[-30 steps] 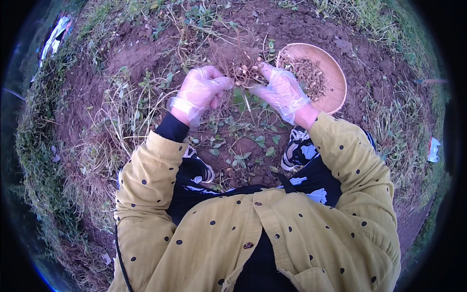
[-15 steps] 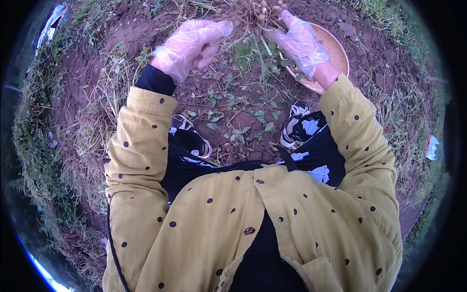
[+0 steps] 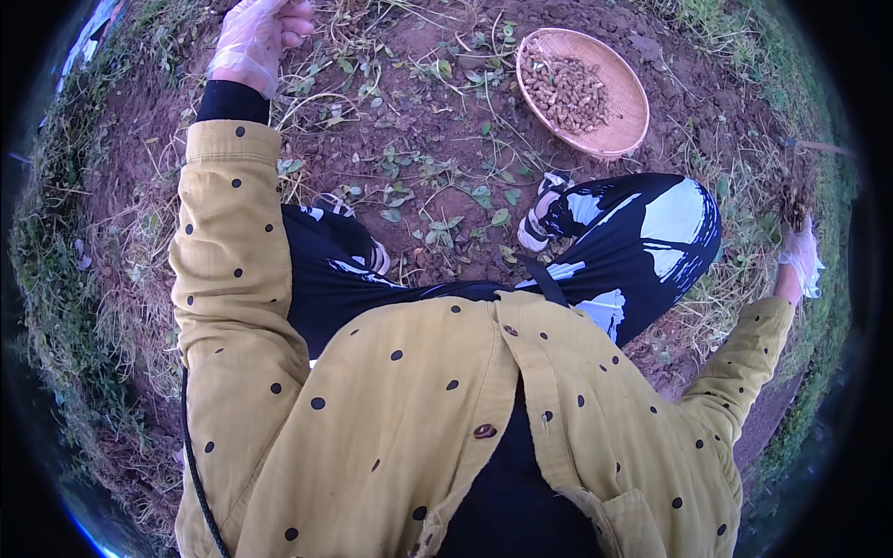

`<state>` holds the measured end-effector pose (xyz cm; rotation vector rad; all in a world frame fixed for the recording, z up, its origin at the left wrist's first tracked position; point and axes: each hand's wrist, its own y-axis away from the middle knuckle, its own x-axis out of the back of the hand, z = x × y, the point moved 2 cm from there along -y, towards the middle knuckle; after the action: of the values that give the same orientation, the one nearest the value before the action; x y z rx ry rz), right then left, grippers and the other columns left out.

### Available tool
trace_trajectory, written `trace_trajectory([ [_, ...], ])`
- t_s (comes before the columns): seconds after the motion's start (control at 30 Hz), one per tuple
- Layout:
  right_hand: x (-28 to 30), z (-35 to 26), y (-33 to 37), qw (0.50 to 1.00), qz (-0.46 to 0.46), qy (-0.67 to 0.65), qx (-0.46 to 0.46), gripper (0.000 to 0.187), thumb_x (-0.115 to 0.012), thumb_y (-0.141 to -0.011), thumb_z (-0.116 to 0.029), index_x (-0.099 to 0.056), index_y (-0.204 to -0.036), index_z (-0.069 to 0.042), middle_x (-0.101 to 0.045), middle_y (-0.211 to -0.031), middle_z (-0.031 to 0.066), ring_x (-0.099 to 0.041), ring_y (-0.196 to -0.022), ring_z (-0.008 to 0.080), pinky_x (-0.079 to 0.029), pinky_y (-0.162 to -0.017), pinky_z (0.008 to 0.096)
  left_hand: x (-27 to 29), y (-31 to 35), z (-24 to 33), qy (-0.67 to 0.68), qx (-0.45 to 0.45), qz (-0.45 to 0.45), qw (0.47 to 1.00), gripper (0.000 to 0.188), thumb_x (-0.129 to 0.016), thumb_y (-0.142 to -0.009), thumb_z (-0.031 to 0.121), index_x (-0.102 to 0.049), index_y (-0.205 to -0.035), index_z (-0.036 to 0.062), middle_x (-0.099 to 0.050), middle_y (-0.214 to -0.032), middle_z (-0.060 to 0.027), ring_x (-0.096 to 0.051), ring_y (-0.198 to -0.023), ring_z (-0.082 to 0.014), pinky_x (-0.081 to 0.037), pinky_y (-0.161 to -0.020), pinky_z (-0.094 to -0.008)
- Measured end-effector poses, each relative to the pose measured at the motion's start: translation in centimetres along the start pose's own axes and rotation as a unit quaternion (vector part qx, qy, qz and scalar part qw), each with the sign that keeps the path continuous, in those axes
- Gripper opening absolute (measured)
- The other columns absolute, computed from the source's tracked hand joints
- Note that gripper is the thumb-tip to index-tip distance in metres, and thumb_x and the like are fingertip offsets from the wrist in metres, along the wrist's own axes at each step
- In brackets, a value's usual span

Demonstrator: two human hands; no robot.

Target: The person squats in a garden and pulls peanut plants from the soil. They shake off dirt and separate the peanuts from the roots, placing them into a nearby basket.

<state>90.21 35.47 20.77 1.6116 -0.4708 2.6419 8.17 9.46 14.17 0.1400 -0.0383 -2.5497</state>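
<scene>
At the far right my right hand [image 3: 800,249], in a clear plastic glove, is closed on a peanut plant; its brown tangled roots [image 3: 793,191] show above the fingers, blurred and small. My left hand [image 3: 259,45], gloved the same way, is raised at the upper left and partly cut off by the top edge. Its fingers are curled in, and whatever they may hold is hidden. Ahead and right of centre lies a round woven basket [image 3: 631,110] with a heap of peanuts [image 3: 567,91] in it, apart from both hands.
Brown soil [image 3: 391,56] with scattered leaves and stems [image 3: 442,228] spreads in front of my feet. Dry plant stalks [image 3: 735,251] lie by my right knee. Green grass [image 3: 65,307] borders the left side. My shoes [image 3: 535,228] stand just short of the basket.
Both hands were together over the basket's left side with the peanut plant. My right hand has swung far right with it; my left has moved up and left. The basket is now uncovered.
</scene>
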Motion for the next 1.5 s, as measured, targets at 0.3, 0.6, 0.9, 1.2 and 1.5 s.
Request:
trace_trajectory([
  [0.3, 1.8, -7.0, 3.9, 0.967, -0.039, -0.224, 0.114, 0.057, -0.062, -0.088, -0.044, -0.055, -0.133, -0.01, -0.063, -0.126, 0.0157, -0.06, -0.115, 0.0317, -0.043, -0.099, 0.038, 7.3, 2.2, 1.2, 0.019, -0.016, 0.098, 0.995, 0.021, -0.071, -0.089, 0.023, -0.066, -0.096, 0.0041, -0.069, -0.083, -0.0095, -0.065, -0.062, -0.0175, -0.048, -0.052, -0.0244],
  [0.6, 17.3, -35.9, 10.2, 0.762, -0.112, -0.491, 0.407, 0.04, -0.064, -0.091, -0.028, -0.063, -0.12, 0.0, -0.068, -0.111, 0.0109, -0.064, -0.101, 0.0201, -0.048, -0.09, 0.0302, 14.1, 4.4, -2.8, -0.069, 0.074, 0.181, 0.978, 0.018, -0.071, -0.087, 0.023, -0.064, -0.091, 0.007, -0.069, -0.077, -0.008, -0.067, -0.061, -0.0166, -0.052, -0.052, -0.0245],
  [0.9, 18.1, -44.7, 15.6, 0.689, -0.304, -0.451, 0.479, 0.031, -0.064, -0.091, -0.018, -0.064, -0.115, 0.002, -0.067, -0.095, 0.0079, -0.061, -0.09, 0.0134, -0.049, -0.082, 0.028, 16.3, 4.6, -17.0, -0.087, 0.233, 0.118, 0.961, 0.021, -0.071, -0.086, 0.021, -0.066, -0.096, 0.003, -0.069, -0.089, -0.0074, -0.068, -0.078, -0.016, -0.054, -0.072, -0.0268],
  [1.2, 15.3, -47.3, 15.3, 0.717, -0.375, -0.405, 0.426, 0.03, -0.066, -0.089, -0.012, -0.064, -0.115, 0.002, -0.068, -0.098, 0.0083, -0.062, -0.088, 0.0127, -0.049, -0.081, 0.0272, 17.9, 3.4, -29.7, -0.733, 0.244, -0.066, 0.632, 0.064, -0.076, -0.072, 0.012, -0.047, -0.129, 0.0016, -0.057, -0.126, -0.0201, -0.052, -0.123, -0.0322, -0.04, -0.106, -0.0398],
  [1.5, 16.8, -47.9, 16.1, 0.723, -0.363, -0.394, 0.435, 0.029, -0.066, -0.089, -0.011, -0.064, -0.116, 0.001, -0.068, -0.097, 0.0093, -0.063, -0.088, 0.0152, -0.05, -0.079, 0.029, 23.0, 2.9, -32.9, -0.757, 0.344, -0.107, 0.545, 0.041, -0.071, -0.081, 0.019, -0.063, -0.121, 0.0132, -0.068, -0.113, -0.0098, -0.063, -0.109, -0.0279, -0.05, -0.092, -0.0403],
])
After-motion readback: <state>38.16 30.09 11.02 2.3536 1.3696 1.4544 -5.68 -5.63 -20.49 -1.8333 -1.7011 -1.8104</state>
